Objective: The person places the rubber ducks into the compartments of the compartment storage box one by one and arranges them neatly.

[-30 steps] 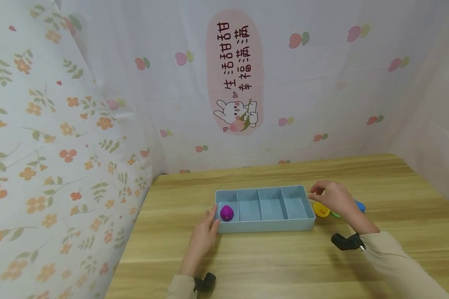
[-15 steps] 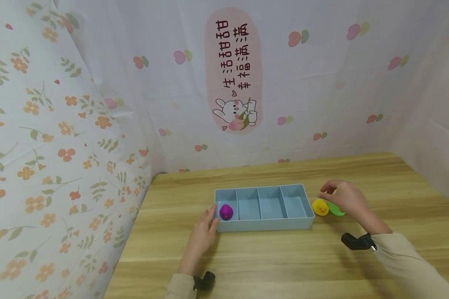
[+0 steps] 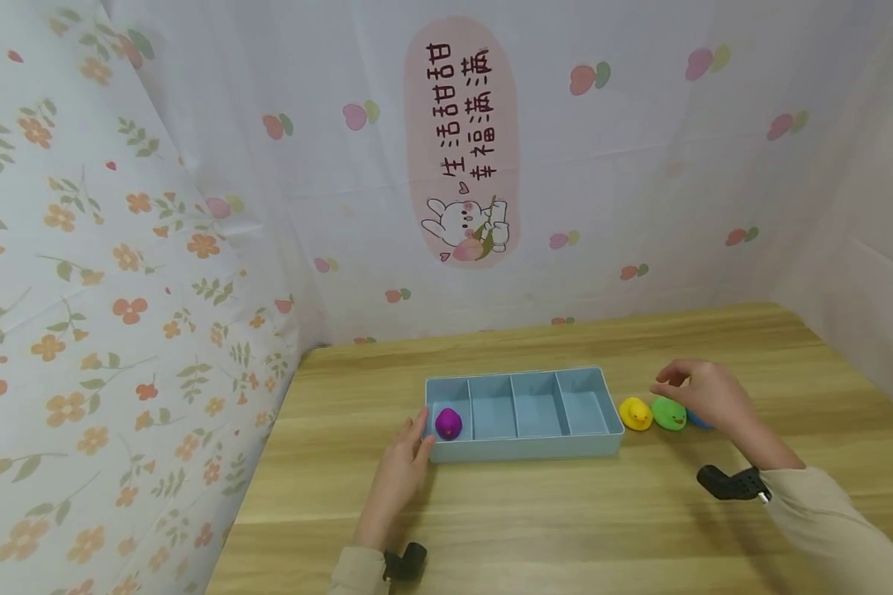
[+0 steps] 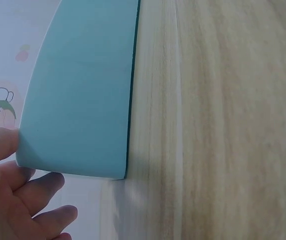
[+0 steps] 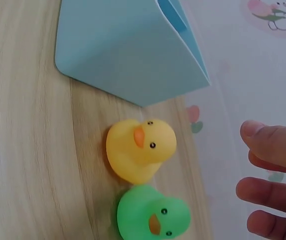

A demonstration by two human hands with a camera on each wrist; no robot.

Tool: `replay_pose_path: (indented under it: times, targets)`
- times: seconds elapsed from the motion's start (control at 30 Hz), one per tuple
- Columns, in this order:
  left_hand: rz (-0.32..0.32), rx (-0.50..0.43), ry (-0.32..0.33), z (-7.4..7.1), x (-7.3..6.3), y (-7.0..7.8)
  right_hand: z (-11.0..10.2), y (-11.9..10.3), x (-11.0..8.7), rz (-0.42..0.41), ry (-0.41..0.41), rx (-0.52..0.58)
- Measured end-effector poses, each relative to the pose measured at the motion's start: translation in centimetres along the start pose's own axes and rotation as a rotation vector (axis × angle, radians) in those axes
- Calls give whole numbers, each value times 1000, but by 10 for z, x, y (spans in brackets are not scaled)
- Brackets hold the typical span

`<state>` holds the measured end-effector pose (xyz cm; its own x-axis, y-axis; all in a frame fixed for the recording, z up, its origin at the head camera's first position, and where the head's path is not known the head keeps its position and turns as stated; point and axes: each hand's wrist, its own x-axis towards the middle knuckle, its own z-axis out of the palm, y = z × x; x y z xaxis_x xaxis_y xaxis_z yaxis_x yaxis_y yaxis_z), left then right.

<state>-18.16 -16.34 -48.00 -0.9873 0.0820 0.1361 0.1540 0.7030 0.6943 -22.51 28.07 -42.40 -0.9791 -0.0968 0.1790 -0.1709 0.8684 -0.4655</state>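
Observation:
A light-blue box with several compartments (image 3: 524,448) lies on the wooden table. Inside its leftmost compartment sits a purple rubber duck (image 3: 449,424). My left hand (image 3: 400,471) rests against the box's left end, thumb near the front corner and relaxed fingers at the end wall. To the right of the box stand a yellow rubber duck (image 3: 636,414) and a green rubber duck (image 3: 670,413), side by side. Above and behind the green duck hovers my right hand (image 3: 707,397), fingers loosely bent and holding nothing. A blue object (image 3: 698,421) shows partly beneath that hand.
The wooden tabletop (image 3: 536,529) extends in front of the box. A printed cloth (image 3: 327,207) hangs behind the table, and a flowered cloth (image 3: 119,372) hangs at its left. Black cameras are strapped to both wrists.
My right hand has moved rightward from beside the box and yellow duck, past the green duck, uncovering it. The left hand and the box stay in place.

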Motion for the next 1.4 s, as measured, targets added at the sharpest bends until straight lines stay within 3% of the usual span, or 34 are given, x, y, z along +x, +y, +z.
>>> replay_pose_path:
  times: [0.17,0.43,1.1,1.4]
  targets:
    - [-10,9,-28,1,-1,-4,-1,10,-5,12,3,15]
    - [12,1,3,-1,1,-2,-8,27,-11,15,34,12]
    - [-20,11,-1,2,1,-3,-4,72,-32,100,-94,38]
    - [-26,2,-4,3,2,-3,10,87,-33,29,-45,54]
